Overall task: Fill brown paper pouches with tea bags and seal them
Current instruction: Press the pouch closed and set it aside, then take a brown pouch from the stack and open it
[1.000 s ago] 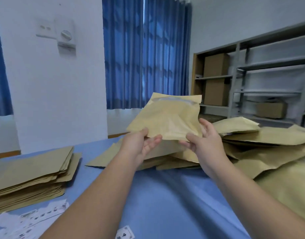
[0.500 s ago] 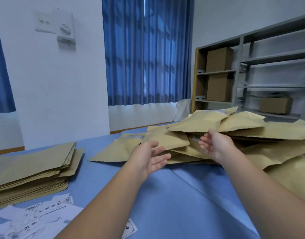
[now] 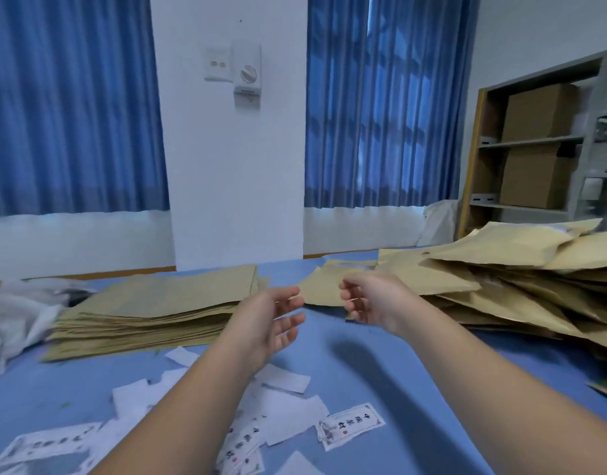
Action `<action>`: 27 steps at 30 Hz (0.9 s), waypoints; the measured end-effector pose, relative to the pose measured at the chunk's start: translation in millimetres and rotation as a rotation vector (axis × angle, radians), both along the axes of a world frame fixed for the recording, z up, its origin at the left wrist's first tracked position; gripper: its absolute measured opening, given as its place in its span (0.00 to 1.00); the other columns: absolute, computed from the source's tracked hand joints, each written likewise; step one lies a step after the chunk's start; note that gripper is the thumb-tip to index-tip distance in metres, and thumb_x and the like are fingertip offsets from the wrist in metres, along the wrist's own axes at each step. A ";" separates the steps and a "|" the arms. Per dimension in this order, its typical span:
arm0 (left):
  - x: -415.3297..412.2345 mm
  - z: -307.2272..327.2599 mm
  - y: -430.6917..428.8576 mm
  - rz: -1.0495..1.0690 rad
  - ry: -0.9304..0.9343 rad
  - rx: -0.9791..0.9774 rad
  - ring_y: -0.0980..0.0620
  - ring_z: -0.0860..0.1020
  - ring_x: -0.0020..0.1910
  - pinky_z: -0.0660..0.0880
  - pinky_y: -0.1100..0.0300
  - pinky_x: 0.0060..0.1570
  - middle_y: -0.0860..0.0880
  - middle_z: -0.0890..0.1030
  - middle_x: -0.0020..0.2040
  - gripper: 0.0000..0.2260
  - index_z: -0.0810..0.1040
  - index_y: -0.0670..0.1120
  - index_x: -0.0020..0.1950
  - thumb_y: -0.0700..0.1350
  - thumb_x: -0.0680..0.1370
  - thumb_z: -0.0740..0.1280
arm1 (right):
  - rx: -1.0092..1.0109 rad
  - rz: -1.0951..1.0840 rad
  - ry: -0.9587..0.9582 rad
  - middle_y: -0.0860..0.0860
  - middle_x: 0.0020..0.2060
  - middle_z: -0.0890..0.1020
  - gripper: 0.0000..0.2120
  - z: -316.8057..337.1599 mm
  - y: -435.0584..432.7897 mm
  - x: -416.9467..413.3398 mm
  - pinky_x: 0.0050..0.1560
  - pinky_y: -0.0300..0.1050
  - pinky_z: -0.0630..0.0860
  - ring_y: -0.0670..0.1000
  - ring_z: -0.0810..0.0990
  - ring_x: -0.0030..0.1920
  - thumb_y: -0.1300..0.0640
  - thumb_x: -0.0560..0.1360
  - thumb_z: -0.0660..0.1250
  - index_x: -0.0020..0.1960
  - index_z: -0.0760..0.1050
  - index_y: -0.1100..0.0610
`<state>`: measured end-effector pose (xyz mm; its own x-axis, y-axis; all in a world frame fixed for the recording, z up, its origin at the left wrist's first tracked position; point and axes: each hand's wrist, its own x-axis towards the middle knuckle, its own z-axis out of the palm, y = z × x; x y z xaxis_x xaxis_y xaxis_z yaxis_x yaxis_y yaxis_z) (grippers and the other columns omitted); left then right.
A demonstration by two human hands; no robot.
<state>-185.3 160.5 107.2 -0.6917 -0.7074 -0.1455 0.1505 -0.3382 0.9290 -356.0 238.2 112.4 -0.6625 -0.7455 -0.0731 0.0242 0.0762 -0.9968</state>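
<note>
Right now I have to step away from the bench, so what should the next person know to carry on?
Left grip: open hand, empty, above the table.
Right grip: open hand, empty, at the near edge of the heap on the right.
Flat pouches: stacked at left.
Puffed pouches: heaped at right, apparently filled; I cannot tell whether they are sealed.
White packets, likely the tea bags: scattered at the front.
Left to do: fill and seal the flat stack.
</note>
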 end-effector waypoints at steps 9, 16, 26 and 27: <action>162.0 -19.5 -96.7 0.367 -0.266 -0.368 0.52 0.77 0.31 0.71 0.61 0.33 0.49 0.81 0.38 0.05 0.80 0.45 0.45 0.43 0.79 0.65 | 0.181 0.223 0.467 0.50 0.34 0.80 0.04 -7.2 -98.4 95.0 0.32 0.39 0.73 0.48 0.76 0.31 0.58 0.74 0.64 0.42 0.76 0.56; 250.8 -95.4 -139.7 0.600 -0.793 -0.720 0.53 0.78 0.38 0.71 0.60 0.38 0.52 0.82 0.40 0.09 0.78 0.53 0.40 0.42 0.79 0.64 | 0.518 0.207 1.466 0.52 0.59 0.71 0.19 -38.5 -152.6 111.0 0.55 0.47 0.73 0.55 0.72 0.59 0.53 0.75 0.65 0.64 0.70 0.54; 246.3 -107.5 -155.9 0.422 -0.989 -0.952 0.51 0.75 0.54 0.74 0.55 0.55 0.53 0.75 0.52 0.09 0.78 0.54 0.54 0.47 0.78 0.61 | 0.735 0.348 1.331 0.46 0.78 0.45 0.45 -50.2 -198.6 82.0 0.72 0.51 0.60 0.52 0.56 0.76 0.41 0.72 0.68 0.79 0.45 0.48; 247.1 -106.5 -156.3 0.429 -0.961 -0.931 0.51 0.76 0.53 0.75 0.55 0.54 0.53 0.76 0.51 0.09 0.79 0.54 0.54 0.46 0.78 0.61 | 0.764 0.351 1.333 0.46 0.78 0.47 0.43 -54.4 -196.4 77.8 0.72 0.50 0.61 0.52 0.57 0.76 0.41 0.73 0.68 0.79 0.48 0.48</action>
<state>61.8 4.2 0.7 -0.2999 -0.9327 0.2003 -0.7293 0.3595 0.5821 -278.2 41.8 58.0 -0.3640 -0.9312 -0.0170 -0.9313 0.3642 -0.0109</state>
